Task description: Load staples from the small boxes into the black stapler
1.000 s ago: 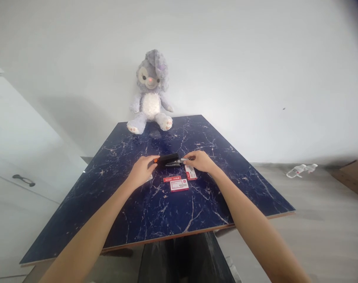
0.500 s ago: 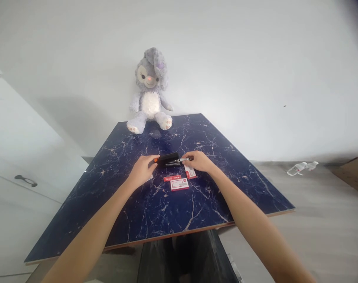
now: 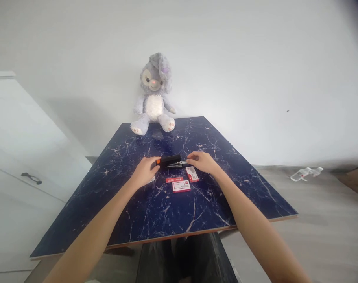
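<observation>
A black stapler point(image 3: 170, 160) with an orange rear end lies hinged open on the dark blue marbled table point(image 3: 155, 212). My left hand point(image 3: 144, 172) grips its orange back end with curled fingers. My right hand point(image 3: 202, 161) pinches the stapler's front metal part. Three small red and white staple boxes lie just in front of the stapler: one point(image 3: 192, 174) under my right hand, a thin one point(image 3: 174, 180) and a flat one point(image 3: 181, 186) nearer me.
A grey-purple plush rabbit point(image 3: 154, 96) sits at the table's far edge against the white wall. A white cabinet with a dark handle point(image 3: 31, 178) stands on the left. An empty plastic bottle point(image 3: 306, 173) lies on the floor at the right.
The hands stay on the stapler; my right hand has slid in closer to its front end. The camera view has shifted slightly.
</observation>
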`<state>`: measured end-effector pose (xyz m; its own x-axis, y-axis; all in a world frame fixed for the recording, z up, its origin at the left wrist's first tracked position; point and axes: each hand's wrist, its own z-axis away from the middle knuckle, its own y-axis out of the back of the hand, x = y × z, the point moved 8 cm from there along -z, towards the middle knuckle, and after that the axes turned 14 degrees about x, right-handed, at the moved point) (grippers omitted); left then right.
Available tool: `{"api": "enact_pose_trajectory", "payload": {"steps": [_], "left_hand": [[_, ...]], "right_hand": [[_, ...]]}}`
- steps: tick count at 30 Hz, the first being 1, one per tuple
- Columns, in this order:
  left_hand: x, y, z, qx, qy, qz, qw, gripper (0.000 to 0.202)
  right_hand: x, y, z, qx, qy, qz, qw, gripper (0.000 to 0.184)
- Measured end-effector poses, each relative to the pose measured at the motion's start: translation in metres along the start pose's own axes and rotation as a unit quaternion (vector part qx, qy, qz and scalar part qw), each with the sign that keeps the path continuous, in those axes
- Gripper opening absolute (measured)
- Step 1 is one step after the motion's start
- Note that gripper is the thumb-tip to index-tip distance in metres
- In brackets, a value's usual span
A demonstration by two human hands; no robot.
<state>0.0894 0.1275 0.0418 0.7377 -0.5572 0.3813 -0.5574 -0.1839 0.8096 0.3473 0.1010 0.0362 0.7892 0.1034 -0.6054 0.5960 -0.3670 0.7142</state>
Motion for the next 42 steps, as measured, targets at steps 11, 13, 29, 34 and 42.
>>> {"api": "enact_pose_trajectory", "payload": {"steps": [11, 13, 29, 34, 42], "left_hand": [[-0.002, -0.005, -0.001, 0.002, -0.001, 0.004, 1.0, 0.041], [-0.001, -0.004, -0.001, 0.003, -0.001, 0.003, 1.0, 0.041], [0.003, -0.002, 0.0, -0.006, 0.001, -0.021, 1.0, 0.041], [0.002, -0.003, -0.001, -0.011, 0.005, -0.019, 1.0, 0.042], [0.002, -0.002, -0.001, -0.004, 0.0, -0.013, 1.0, 0.042]], "right_hand": [[-0.011, -0.013, 0.006, 0.01, 0.083, 0.033, 0.996, 0.016], [-0.019, -0.011, 0.007, 0.021, 0.127, 0.037, 0.991, 0.016], [0.0, -0.01, 0.0, -0.004, 0.07, -0.081, 0.994, 0.014], [-0.004, -0.009, 0.002, -0.011, 0.089, -0.059, 0.994, 0.015], [-0.009, -0.002, 0.003, -0.007, 0.07, 0.01, 0.997, 0.018]]}}
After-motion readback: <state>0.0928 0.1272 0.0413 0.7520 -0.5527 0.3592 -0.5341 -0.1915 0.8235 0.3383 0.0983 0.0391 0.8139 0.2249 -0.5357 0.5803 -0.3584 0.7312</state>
